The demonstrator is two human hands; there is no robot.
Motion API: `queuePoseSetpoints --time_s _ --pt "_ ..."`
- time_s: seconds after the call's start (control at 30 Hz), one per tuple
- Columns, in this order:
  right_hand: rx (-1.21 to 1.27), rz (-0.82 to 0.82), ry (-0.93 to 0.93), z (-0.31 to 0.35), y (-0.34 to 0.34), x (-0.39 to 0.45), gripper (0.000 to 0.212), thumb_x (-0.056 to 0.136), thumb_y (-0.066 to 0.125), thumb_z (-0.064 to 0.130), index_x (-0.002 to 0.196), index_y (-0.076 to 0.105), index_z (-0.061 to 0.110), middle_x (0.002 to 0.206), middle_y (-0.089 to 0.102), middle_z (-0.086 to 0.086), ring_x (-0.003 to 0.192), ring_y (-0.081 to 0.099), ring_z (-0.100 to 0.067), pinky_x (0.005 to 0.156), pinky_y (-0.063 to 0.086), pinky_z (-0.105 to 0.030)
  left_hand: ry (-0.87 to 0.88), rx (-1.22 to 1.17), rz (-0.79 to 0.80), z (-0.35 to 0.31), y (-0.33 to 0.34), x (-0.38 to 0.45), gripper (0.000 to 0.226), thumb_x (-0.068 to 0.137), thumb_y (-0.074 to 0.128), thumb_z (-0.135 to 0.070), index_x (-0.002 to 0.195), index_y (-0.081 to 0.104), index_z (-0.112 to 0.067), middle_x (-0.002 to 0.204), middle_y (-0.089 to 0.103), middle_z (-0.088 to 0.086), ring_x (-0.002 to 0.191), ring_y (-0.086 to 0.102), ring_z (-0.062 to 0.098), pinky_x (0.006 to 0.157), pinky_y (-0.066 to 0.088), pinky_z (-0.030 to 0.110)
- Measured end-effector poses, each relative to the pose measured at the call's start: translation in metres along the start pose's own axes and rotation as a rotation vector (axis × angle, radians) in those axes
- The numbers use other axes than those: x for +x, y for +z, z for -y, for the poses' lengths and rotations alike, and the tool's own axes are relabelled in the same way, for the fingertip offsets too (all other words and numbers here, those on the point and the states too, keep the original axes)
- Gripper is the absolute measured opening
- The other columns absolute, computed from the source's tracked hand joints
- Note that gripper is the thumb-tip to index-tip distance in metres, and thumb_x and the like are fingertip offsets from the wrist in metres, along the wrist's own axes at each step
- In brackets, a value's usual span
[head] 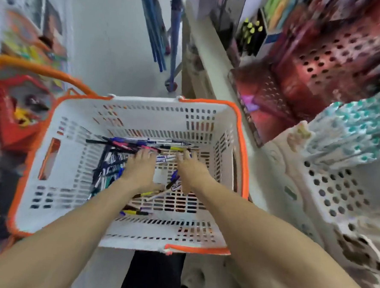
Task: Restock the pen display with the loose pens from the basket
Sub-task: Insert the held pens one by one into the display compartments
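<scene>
Head view: both hands were down inside the white basket (142,109) with the orange rim. The loose pens (117,146) lay scattered on its floor, mostly along the far wall and in a pile at the left, with a few near the front. Left hand (140,166) rested flat on the pile, fingers straight, gripping nothing. Right hand (190,170) was also spread, fingertips at the far row, nothing held. No pen was lifted yet.

Handling guess: the pens are light, stiff and smooth-barrelled. They'd roll and slip through slack fingers, and tips could snag in the slotted floor. Best to rake several parallel, then take the bunch around mid-barrel.

The pen display itself couldn't be picked out. The right-side shelving was blurred, showing only a white perforated bin (337,193) with teal-patterned stock.
</scene>
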State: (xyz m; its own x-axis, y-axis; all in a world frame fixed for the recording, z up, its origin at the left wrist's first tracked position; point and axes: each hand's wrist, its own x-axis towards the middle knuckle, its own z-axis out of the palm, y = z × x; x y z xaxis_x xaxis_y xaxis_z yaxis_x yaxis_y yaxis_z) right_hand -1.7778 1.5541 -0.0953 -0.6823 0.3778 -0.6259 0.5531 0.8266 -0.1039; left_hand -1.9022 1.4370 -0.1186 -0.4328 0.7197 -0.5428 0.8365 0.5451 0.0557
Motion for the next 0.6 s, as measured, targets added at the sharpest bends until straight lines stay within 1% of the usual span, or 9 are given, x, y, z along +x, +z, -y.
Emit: queuePoseSetpoints --time_s 0.07,0.1,0.17,0.23,0.27,0.33,0.4,0.47,0.6 --pt "-0.044 0.018 0.008 0.003 0.007 0.033 0.103 0.091 0.074 0.017 0.162 0.001 0.007 0.17 0.004 -0.015 0.157 0.003 -0.037 0.123 0.018 -0.059 0.028 0.022 0.005 0.0 0.002 0.027 0.127 0.074 0.074 -0.065 0.158 -0.005 -0.01 0.166 -0.007 0.006 0.153 -0.002 0.031 0.124 0.007 0.054" --pt "-0.054 0.02 0.01 0.004 0.011 0.047 0.109 0.09 0.077 0.021 0.162 -0.004 0.007 0.171 -0.002 -0.014 0.157 -0.001 -0.037 0.123 0.016 -0.059 0.04 0.017 0.028 0.0 0.005 0.039 0.135 0.071 0.075 -0.068 0.157 -0.011 -0.011 0.164 -0.014 0.001 0.154 -0.008 0.03 0.124 0.001 0.054" --pt "-0.071 0.002 0.017 0.006 0.016 0.07 0.123 0.083 0.085 0.029 0.162 -0.007 0.006 0.169 -0.001 -0.015 0.156 0.002 -0.037 0.122 0.019 -0.058 0.072 0.018 0.031 0.001 0.01 0.059 0.14 0.067 0.076 -0.07 0.156 -0.016 -0.013 0.161 -0.019 -0.003 0.153 -0.011 0.028 0.122 -0.004 0.052" --pt "-0.1 -0.049 0.014 0.005 0.022 0.085 0.132 0.07 0.093 0.039 0.16 0.003 0.007 0.162 0.014 -0.016 0.151 0.016 -0.038 0.117 0.03 -0.056 0.105 0.013 0.0 0.005 0.015 0.075 0.136 0.066 0.078 -0.069 0.158 -0.006 -0.015 0.167 -0.005 0.008 0.154 -0.003 0.03 0.122 0.001 0.051" --pt "-0.113 -0.07 0.015 0.003 0.025 0.09 0.131 0.065 0.095 0.042 0.159 0.01 0.009 0.158 0.02 -0.015 0.148 0.022 -0.036 0.114 0.033 -0.054 0.117 0.01 -0.011 0.006 0.017 0.079 0.137 0.062 0.08 -0.07 0.158 0.001 -0.014 0.166 0.004 0.01 0.153 0.003 0.031 0.122 0.006 0.051" --pt "-0.152 -0.082 0.007 0.001 0.029 0.096 0.124 0.063 0.095 0.046 0.154 0.019 0.011 0.154 0.027 -0.015 0.144 0.028 -0.035 0.113 0.035 -0.053 0.145 0.001 -0.023 0.008 0.021 0.085 0.132 0.056 0.082 -0.072 0.155 0.016 -0.014 0.159 0.02 0.009 0.148 0.018 0.03 0.118 0.018 0.05" --pt "-0.145 -0.062 -0.016 0.002 0.032 0.096 0.11 0.068 0.092 0.045 0.15 0.027 0.012 0.15 0.034 -0.015 0.141 0.032 -0.034 0.112 0.036 -0.052 0.179 0.038 -0.025 0.008 0.023 0.086 0.121 0.054 0.08 -0.075 0.146 0.03 -0.014 0.145 0.035 0.007 0.136 0.033 0.027 0.111 0.027 0.047" --pt "-0.073 -0.051 -0.022 0.004 0.035 0.091 0.094 0.076 0.089 0.036 0.147 0.033 0.011 0.148 0.038 -0.015 0.14 0.034 -0.034 0.111 0.038 -0.051 0.198 0.088 -0.032 0.006 0.028 0.083 0.113 0.056 0.077 -0.075 0.14 0.035 -0.013 0.137 0.04 0.006 0.128 0.038 0.027 0.108 0.029 0.045" --pt "-0.021 -0.033 -0.033 0.007 0.036 0.079 0.061 0.087 0.078 0.018 0.14 0.048 0.01 0.144 0.039 -0.015 0.136 0.039 -0.035 0.1 0.05 -0.048 0.247 0.178 -0.007 -0.003 0.039 0.067 0.1 0.065 0.076 -0.07 0.138 0.04 -0.013 0.136 0.044 0.006 0.128 0.04 0.027 0.11 0.028 0.045"
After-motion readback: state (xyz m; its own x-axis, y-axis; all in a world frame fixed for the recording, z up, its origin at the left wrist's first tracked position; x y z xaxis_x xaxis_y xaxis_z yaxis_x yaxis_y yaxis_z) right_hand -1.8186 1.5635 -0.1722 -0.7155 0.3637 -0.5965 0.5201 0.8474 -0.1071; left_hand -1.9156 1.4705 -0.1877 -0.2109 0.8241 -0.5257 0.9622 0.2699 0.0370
